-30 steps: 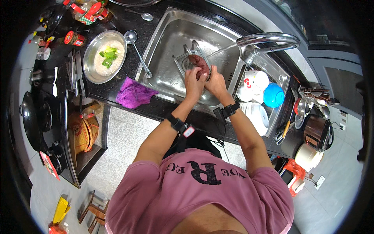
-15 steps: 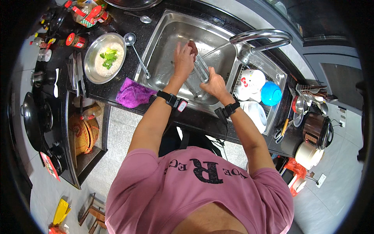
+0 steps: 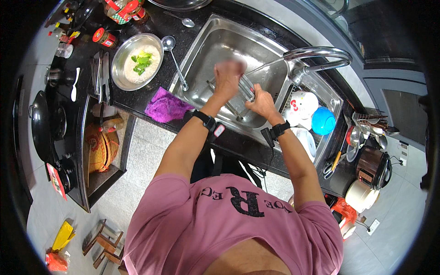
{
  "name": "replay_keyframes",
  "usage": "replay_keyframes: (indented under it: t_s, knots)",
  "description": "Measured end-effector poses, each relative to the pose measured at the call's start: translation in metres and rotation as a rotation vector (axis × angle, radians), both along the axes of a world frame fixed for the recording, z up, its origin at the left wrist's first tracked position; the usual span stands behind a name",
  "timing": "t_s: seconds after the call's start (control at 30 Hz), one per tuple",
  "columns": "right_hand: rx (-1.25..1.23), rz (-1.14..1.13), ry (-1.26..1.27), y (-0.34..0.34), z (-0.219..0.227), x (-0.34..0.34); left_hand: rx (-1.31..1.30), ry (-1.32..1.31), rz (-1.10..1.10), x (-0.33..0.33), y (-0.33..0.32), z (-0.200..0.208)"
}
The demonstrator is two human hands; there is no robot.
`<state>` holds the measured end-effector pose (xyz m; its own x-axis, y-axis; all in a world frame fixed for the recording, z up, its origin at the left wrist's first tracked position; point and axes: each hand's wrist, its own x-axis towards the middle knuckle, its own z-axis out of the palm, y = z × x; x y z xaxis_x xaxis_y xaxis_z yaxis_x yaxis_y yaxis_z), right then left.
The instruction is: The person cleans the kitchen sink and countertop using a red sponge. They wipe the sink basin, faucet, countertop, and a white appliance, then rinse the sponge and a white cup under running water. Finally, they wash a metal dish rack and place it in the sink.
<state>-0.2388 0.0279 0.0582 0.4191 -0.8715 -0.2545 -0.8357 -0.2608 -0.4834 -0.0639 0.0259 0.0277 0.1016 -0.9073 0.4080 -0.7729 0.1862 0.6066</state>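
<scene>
Over the sink basin [image 3: 268,75], my right hand [image 3: 263,105] is closed on the near end of a long, narrow, shiny thing [image 3: 247,88]; I cannot make out its kind. My left hand [image 3: 227,82] is at its far end, under the thin stream from the tap [image 3: 316,52]. Blur smears the left fingers, so their grip does not show. Beneath my hands, another slim metal piece [image 3: 234,111] lies slantwise on the basin floor, partly hidden by my left hand.
Left of the sink are a ladle [image 3: 178,66], a purple cloth [image 3: 166,106] and a metal bowl [image 3: 120,75] of pale food topped with greens. A white cup [image 3: 302,104] and a blue bowl [image 3: 323,121] stand on the right drainer. An open drawer [image 3: 103,153] juts out lower left.
The whole view has shifted slightly, with the counter things appearing further right. Both hands keep to the shiny thing over the basin; the left fingers are now blurred.
</scene>
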Motion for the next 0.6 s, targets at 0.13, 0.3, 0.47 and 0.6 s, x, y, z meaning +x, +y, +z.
replay_keyframes:
  t_s: [0.13, 0.3, 0.47, 0.6]
  knots:
    - [-0.017, 0.055, 0.021, 0.002, 0.013, -0.008, 0.129, 0.414, 0.159, 0.024, -0.018, 0.003]
    - [-0.303, 0.123, 0.050, 0.005, 0.026, 0.004, 0.441, 0.905, 0.135, 0.043, -0.004, 0.007]
    - [-0.383, -0.124, 0.158, 0.011, 0.016, 0.060, 0.249, 0.896, -0.022, 0.010, 0.018, 0.025]
    - [-0.409, -0.209, -0.040, 0.017, 0.023, 0.052, 0.204, 0.599, -0.054, 0.007, 0.015, 0.042]
